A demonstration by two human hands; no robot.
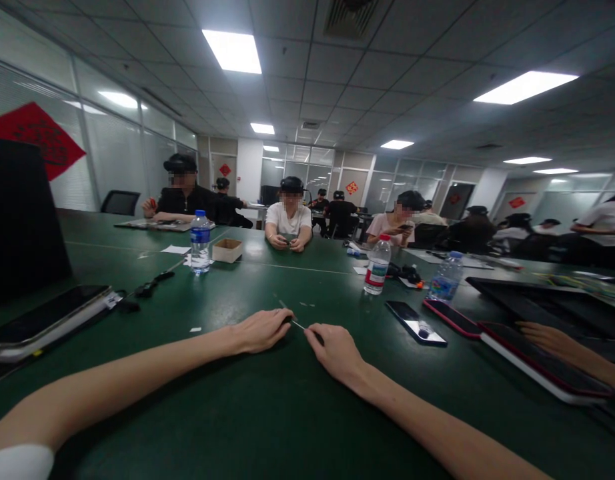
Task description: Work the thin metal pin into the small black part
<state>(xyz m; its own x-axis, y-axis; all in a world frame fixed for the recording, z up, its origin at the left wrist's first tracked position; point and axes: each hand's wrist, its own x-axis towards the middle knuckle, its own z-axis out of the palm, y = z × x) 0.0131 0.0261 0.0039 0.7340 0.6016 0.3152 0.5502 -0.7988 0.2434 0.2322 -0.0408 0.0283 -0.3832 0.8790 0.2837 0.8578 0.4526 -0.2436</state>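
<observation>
Over the middle of the green table, my left hand lies low with its fingers curled together. My right hand is just to the right of it, thumb and fingers closed in a pinch. A thin pale rod spans the small gap between both sets of fingertips. Each end runs into a hand, and something dark shows at the fingertips on both sides. The fingers cover the rest, so its exact kind cannot be made out. A faint pale streak on the table lies just beyond my left fingers.
A water bottle and small open box stand ahead left. Two more bottles, one red-capped, stand right, near phones. Another person's hand is at far right. A person in white sits opposite.
</observation>
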